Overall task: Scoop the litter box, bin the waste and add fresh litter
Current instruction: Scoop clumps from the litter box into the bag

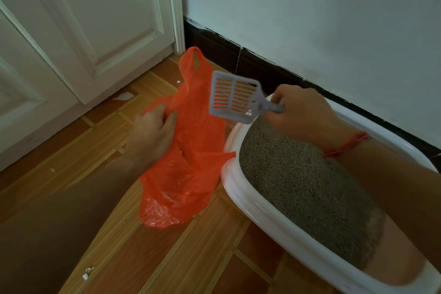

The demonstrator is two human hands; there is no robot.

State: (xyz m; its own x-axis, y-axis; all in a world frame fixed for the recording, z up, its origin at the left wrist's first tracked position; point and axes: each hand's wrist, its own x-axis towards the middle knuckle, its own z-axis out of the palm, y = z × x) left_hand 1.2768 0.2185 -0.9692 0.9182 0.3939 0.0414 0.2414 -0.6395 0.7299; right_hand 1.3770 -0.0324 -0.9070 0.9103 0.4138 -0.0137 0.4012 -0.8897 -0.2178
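The left hand (152, 132) clutched the limp orange plastic bag (191, 162) and the right hand (303, 112) gripped the grey slotted plastic scoop (235, 96), so the bag's slack mouth could have let waste spill.

litter box (250, 200): cut off lower right | scoop (235, 98) handle: hidden in right hand (303, 114) | bag (191, 150) contents: unseen

White panelled door (71, 31) standing far left, pale wall (310, 7) running right, dark skirting board (274, 71) edging it, wooden floor (167, 258) lying near.
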